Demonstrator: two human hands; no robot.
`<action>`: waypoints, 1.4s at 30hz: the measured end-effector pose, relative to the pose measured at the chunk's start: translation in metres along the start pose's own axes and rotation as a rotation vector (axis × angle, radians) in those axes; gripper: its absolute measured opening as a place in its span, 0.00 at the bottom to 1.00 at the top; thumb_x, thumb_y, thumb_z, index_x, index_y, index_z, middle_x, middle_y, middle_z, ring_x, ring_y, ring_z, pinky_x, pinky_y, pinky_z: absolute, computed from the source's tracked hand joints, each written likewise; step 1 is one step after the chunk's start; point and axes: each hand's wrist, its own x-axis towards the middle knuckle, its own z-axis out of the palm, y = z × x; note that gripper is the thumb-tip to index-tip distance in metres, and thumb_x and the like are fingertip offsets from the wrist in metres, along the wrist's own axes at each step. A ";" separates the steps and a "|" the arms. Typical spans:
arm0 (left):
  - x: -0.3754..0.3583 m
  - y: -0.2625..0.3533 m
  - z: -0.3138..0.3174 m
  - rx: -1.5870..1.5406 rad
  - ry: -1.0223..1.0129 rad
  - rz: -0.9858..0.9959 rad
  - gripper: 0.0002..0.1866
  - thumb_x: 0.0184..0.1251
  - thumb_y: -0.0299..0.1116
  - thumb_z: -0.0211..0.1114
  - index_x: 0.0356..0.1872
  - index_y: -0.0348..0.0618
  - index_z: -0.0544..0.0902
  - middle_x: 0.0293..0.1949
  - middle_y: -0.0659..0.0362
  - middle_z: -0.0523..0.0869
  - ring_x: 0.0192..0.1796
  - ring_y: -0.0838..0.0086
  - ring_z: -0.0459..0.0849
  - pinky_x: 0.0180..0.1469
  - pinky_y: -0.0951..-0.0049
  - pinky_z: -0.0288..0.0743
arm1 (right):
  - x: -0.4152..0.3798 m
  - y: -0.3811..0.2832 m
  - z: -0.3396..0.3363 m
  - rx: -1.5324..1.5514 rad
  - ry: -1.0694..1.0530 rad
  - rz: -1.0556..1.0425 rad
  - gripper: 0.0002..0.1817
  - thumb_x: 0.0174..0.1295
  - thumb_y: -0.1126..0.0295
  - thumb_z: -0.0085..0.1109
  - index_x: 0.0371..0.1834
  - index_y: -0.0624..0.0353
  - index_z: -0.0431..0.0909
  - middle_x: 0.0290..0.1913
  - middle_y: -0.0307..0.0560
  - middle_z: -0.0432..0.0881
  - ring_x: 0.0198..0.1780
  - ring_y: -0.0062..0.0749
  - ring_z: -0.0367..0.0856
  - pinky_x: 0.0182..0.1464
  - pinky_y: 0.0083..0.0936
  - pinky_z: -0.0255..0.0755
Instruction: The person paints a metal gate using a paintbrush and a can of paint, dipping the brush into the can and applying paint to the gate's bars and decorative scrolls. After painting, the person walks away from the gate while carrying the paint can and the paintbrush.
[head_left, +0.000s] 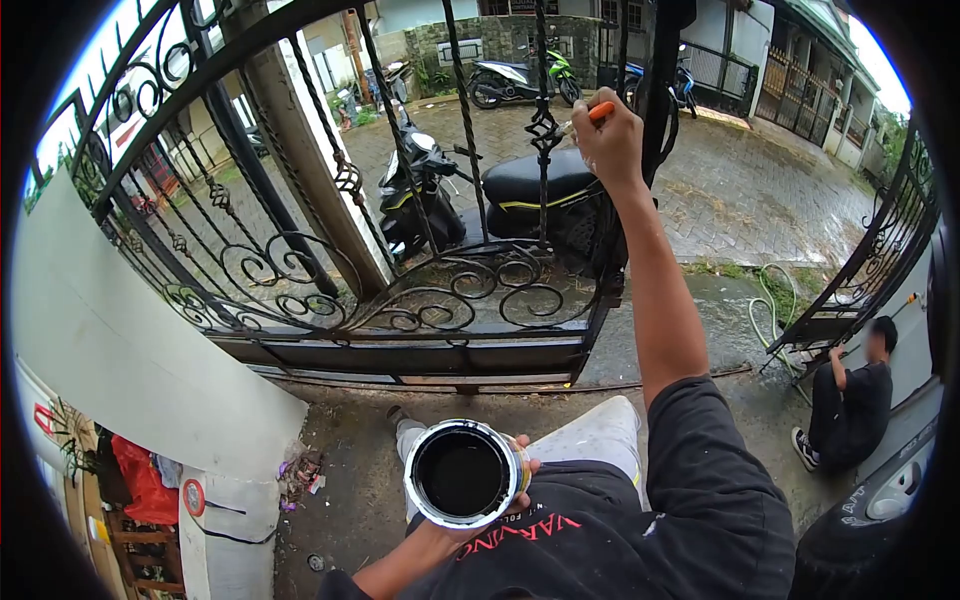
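Noted: our right grip (612, 148) pinches the brush (601, 111); the open can (462, 521) in our left grip (445, 541) could spill if tilted.

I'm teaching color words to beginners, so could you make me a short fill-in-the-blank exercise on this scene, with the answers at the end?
1. The left hand holds an open can of ____ liquid.
2. The right hand, raised at the gate, grips a brush by its ____ handle.
3. The large lettering on the wearer's dark shirt is ____.
4. The hose looped on the ground is pale ____.

Missing words: black; orange; red; green.
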 end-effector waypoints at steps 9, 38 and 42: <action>0.001 -0.001 0.002 -0.063 0.003 -0.036 0.47 0.68 0.59 0.63 0.74 0.30 0.60 0.66 0.42 0.75 0.73 0.41 0.67 0.66 0.35 0.71 | -0.002 0.016 0.014 0.185 0.010 0.036 0.14 0.63 0.70 0.63 0.23 0.63 0.70 0.14 0.47 0.71 0.16 0.27 0.72 0.23 0.29 0.66; 0.019 -0.009 -0.009 0.025 0.188 -0.052 0.27 0.70 0.55 0.63 0.68 0.69 0.75 0.75 0.50 0.64 0.74 0.40 0.62 0.59 0.32 0.74 | -0.499 0.120 -0.028 0.807 0.160 1.691 0.08 0.72 0.68 0.54 0.46 0.62 0.71 0.33 0.51 0.81 0.25 0.37 0.85 0.21 0.27 0.81; 0.027 -0.013 -0.008 0.030 0.221 -0.054 0.29 0.68 0.56 0.64 0.69 0.69 0.74 0.76 0.49 0.64 0.74 0.39 0.63 0.58 0.32 0.74 | -0.535 0.154 -0.030 0.421 0.176 1.938 0.10 0.73 0.65 0.53 0.49 0.61 0.72 0.27 0.53 0.81 0.20 0.38 0.84 0.16 0.28 0.76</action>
